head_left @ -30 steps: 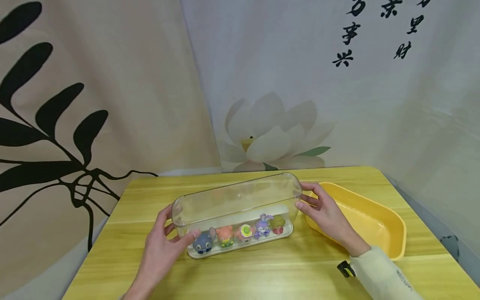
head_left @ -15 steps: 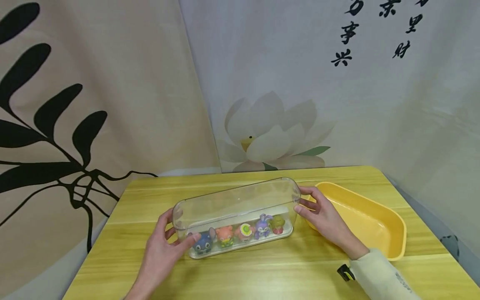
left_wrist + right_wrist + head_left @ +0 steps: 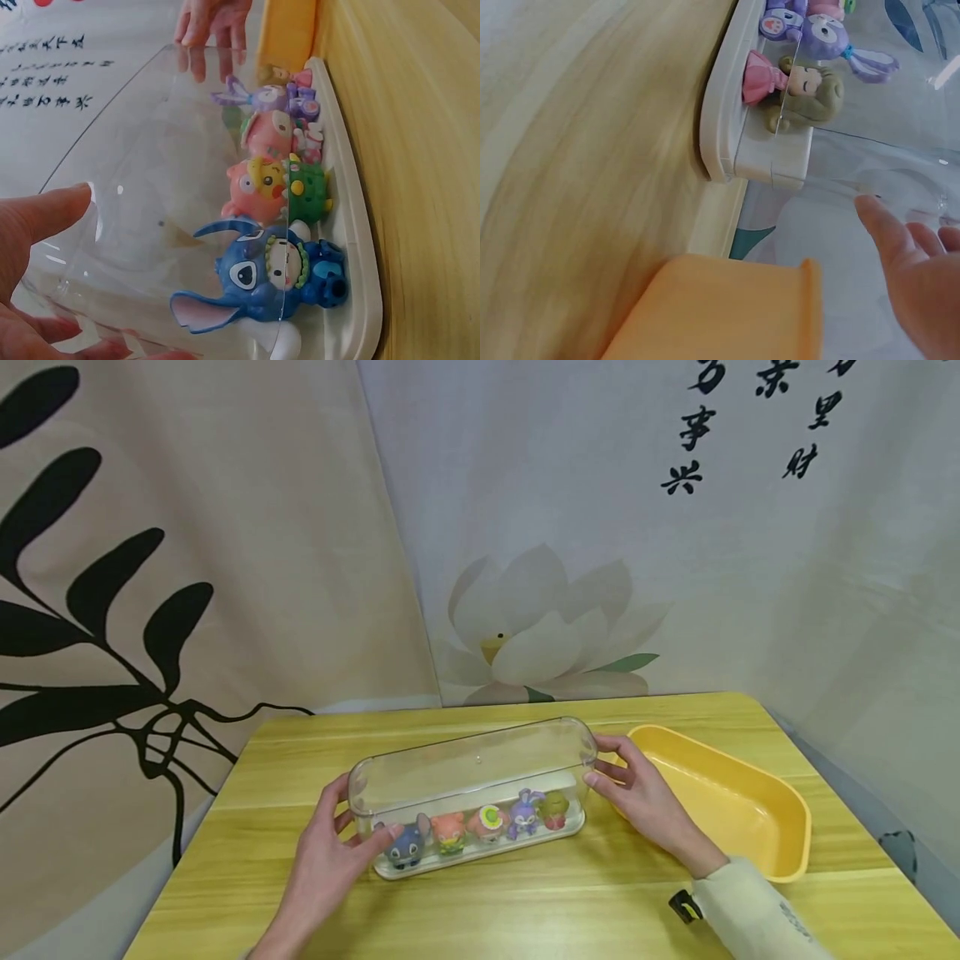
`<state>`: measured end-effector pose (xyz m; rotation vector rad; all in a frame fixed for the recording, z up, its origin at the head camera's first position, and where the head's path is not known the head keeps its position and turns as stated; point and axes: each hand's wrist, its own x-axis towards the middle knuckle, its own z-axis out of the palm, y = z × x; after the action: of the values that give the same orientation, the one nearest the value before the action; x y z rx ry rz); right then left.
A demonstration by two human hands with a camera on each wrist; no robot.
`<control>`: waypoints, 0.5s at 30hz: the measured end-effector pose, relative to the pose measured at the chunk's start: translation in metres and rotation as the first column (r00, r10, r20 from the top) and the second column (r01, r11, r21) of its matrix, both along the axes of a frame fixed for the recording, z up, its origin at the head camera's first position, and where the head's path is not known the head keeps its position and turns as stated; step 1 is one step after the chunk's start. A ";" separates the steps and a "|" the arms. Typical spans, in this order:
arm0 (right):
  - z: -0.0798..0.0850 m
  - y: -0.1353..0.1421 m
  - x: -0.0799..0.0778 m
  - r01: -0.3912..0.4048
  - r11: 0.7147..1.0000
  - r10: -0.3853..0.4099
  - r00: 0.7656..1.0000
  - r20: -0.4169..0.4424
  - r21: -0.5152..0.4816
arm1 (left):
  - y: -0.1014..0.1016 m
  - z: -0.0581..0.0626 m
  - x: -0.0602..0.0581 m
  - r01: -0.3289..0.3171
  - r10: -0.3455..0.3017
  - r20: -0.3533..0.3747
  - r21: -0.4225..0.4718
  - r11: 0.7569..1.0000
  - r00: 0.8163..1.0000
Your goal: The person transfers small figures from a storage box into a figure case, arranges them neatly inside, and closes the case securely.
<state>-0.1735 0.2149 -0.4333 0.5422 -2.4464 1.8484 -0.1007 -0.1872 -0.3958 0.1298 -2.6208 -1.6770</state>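
Note:
A clear plastic cover stands over a long white base on the table. My left hand grips the cover's left end, thumb at the front. At its right end my right hand holds it between thumb and fingers. Along the base stand several figurines: a big-eared blue one, a pink-and-green one, a pink one, a purple rabbit and a girl in a pink dress. In the left wrist view, the cover's lower edge crosses the figurines partway up, above the base.
An orange-yellow tray lies to the right, just behind my right hand and forearm. A small black item shows at my right cuff. Printed cloth hangs behind the wooden table.
The cover has come down a little over the figurines, with both hands lowering along with it. Its right end has shifted slightly left. The base and tray are about where they were.

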 end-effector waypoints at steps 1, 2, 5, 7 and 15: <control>-0.001 0.000 0.000 0.002 1.000 -0.002 1.000 0.000 0.003 | 0.000 0.000 0.000 0.000 0.000 0.002 -0.003 1.000 1.000; -0.001 0.000 0.000 0.002 1.000 -0.002 1.000 0.002 0.005 | 0.000 -0.001 -0.001 0.001 -0.001 0.003 -0.002 1.000 1.000; -0.004 -0.001 -0.001 0.007 1.000 -0.007 1.000 0.010 0.008 | -0.001 -0.003 -0.003 0.005 -0.005 0.009 -0.003 1.000 1.000; -0.006 -0.001 -0.001 0.011 1.000 -0.011 1.000 0.024 0.012 | -0.001 -0.006 -0.003 0.011 -0.011 0.018 0.000 1.000 1.000; -0.015 -0.002 0.000 -0.004 1.000 0.005 0.999 0.045 -0.007 | -0.002 -0.015 -0.003 0.010 -0.012 0.061 0.030 0.999 0.998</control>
<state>-0.1738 0.2128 -0.4480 0.5119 -2.4676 1.8902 -0.1042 -0.1891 -0.4112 0.1699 -2.6452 -1.7438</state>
